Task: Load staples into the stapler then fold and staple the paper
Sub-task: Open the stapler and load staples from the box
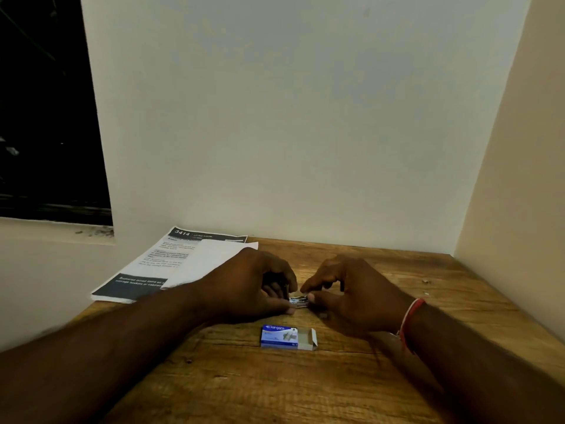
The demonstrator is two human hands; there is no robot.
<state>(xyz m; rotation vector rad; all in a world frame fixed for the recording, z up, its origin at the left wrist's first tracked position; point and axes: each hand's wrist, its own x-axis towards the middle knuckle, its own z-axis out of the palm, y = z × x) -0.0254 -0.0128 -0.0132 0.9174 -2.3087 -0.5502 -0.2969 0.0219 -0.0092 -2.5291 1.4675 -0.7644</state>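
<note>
From the head view, both forearms reach in over the wooden counter (382, 270) and the hands meet near its middle. The left hand (253, 286) is curled round a small stapler (297, 300) and hides nearly all of it; only a bright metal end shows between the two hands. The right hand (351, 292) comes in from 3 o'clock with thumb and forefinger pinched on that metal end, its other fingers (328, 281) arched loosely above. I cannot tell whether any staples are in the pinch. Just toward 6 o'clock from the hands lies a blue staple box (284, 336), flat on the counter, its end flap open toward 3 o'clock. The paper (195, 261) sits at 10 o'clock, a white sheet on top of a printed page with dark bands, hanging a little past the counter's left edge, and the left wrist crosses its near corner. A red thread band (411, 319) circles the right wrist. Two tiny scraps (425, 282) lie at 3 o'clock. A pale wall (290, 117) closes 12 o'clock, with a dark window (46, 117) high at 10.
</note>
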